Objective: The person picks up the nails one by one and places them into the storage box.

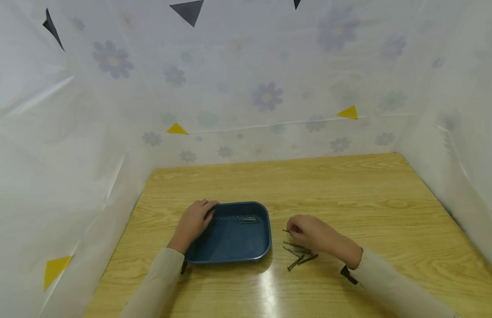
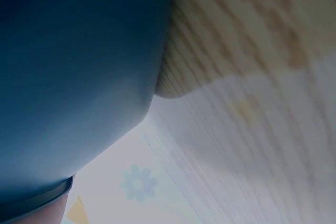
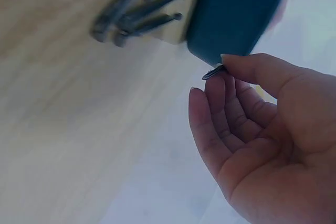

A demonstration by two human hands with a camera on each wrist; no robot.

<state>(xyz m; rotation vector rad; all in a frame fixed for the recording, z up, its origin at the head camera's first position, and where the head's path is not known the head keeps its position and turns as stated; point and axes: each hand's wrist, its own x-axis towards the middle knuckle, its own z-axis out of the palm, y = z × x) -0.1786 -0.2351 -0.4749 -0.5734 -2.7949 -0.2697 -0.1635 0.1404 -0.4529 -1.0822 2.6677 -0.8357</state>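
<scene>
A blue rectangular tray (image 1: 234,258) stands on the table, with several nails (image 1: 247,220) lying side by side near its far right corner. My left hand (image 1: 194,223) grips the tray's far left rim, the thumb inside; the tray's outer wall (image 2: 89,77) fills much of the left wrist view. To the right of the tray, my right hand (image 1: 311,230) pinches a nail (image 3: 214,71) between thumb and fingertips. Just nearer than that hand, a loose pile of nails (image 1: 299,254) lies on the tabletop; their heads show in the right wrist view.
The wood-grain table (image 1: 349,194) is enclosed by white sheeting (image 1: 230,97) with a flower print at the back. Yellow triangles (image 1: 349,112) and dark ones mark the sheeting. A dark band (image 1: 348,274) sits at the right sleeve's cuff.
</scene>
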